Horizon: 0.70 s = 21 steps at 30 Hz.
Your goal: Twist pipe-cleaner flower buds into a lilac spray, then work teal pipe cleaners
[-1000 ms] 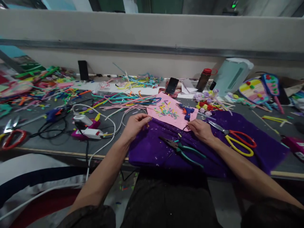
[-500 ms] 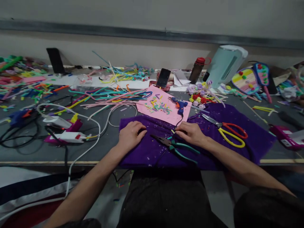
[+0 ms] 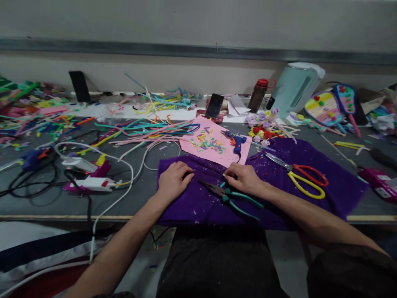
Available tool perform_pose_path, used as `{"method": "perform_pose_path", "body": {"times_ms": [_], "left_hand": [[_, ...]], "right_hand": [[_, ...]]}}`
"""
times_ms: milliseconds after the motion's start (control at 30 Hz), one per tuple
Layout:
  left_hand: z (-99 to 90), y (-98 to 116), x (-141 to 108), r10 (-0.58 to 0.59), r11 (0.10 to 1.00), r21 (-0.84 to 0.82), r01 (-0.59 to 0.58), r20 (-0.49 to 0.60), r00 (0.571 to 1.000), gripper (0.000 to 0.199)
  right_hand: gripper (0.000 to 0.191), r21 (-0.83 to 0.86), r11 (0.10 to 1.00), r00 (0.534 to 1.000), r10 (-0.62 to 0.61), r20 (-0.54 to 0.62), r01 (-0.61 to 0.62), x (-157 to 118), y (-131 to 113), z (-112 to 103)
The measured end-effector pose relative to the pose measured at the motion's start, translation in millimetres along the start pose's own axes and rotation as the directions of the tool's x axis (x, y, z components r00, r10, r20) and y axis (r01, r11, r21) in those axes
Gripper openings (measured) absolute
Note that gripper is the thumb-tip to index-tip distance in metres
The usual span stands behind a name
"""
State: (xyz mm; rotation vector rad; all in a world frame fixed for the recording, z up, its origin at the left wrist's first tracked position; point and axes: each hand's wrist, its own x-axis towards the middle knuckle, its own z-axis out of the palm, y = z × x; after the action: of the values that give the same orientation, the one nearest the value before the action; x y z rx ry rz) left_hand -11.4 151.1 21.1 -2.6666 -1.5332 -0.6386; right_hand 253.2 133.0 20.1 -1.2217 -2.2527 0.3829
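Left hand (image 3: 174, 180): palm down on the purple cloth (image 3: 182, 209), near its left edge. Fingers loosely curled, thumb a little apart from the forefinger; nothing seen in the grasp.

Right hand (image 3: 243, 179): over the cloth, short of its rear edge. Thumb and forefinger drawn close together, other fingers folded in. Yellow piece (image 3: 224, 175), small, at the fingertips; whether it is pinched or merely touched cannot be told.

Teal piece (image 3: 223, 184): on the cloth, just beside the right fingertips.

Pliers (image 3: 225, 195): flat between the hands, toward the cloth's front edge; tips aimed at the left hand, green handles spread.

Scissors (image 3: 290, 167): on the cloth's right half, blades toward its rear edge; one handle red, one yellow.

Pink sheet (image 3: 229, 156): on the table (image 3: 130, 203), at the cloth's rear edge. Bears clippings (image 3: 206, 142) mid-sheet and a blue glue gun (image 3: 238, 143) near its right edge.
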Motion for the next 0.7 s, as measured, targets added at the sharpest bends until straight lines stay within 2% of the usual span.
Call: {"method": "perform_pose_path", "body": {"times_ms": [133, 233, 367, 533, 600, 700], "left_hand": [[0.9, -1.3, 0.7, -0.042, 0.999, 0.027, 0.042, -0.023, 0.999, 0.021], [2.2, -2.4, 1.7, -0.079, 0.995, 0.053, 0.082, -0.054, 0.995, 0.021], [3.9, -3.9, 6.9, -0.108, 0.991, 0.072, 0.111, -0.047, 0.993, 0.020], [5.3, -4.3, 14.8, -0.122, 0.987, 0.097, 0.125, -0.039, 0.992, 0.019], [5.0, -4.0, 15.6, -0.122, 0.987, 0.100, 0.126, -0.041, 0.992, 0.019], [3.6, -3.0, 13.7, -0.124, 0.987, 0.099, 0.128, -0.040, 0.991, 0.018]], "right_hand": [[0.007, 0.174, 0.985, 0.992, 0.015, -0.122, 0.006, 2.6, -2.7, -8.9], [0.007, 0.237, 0.971, 0.990, 0.062, -0.124, -0.031, 0.9, -5.1, -12.9], [0.007, 0.316, 0.942, 0.987, 0.143, -0.072, -0.113, -4.1, -5.4, -11.7], [0.006, 0.459, 0.879, 0.962, 0.223, -0.156, -0.129, -6.5, 2.1, -17.8], [0.007, 0.575, 0.806, 0.962, 0.251, -0.111, -0.144, -6.2, 6.9, -23.8], [0.007, 0.757, 0.590, 0.944, 0.313, 0.107, -0.281, -3.6, 16.6, -32.0]]}}
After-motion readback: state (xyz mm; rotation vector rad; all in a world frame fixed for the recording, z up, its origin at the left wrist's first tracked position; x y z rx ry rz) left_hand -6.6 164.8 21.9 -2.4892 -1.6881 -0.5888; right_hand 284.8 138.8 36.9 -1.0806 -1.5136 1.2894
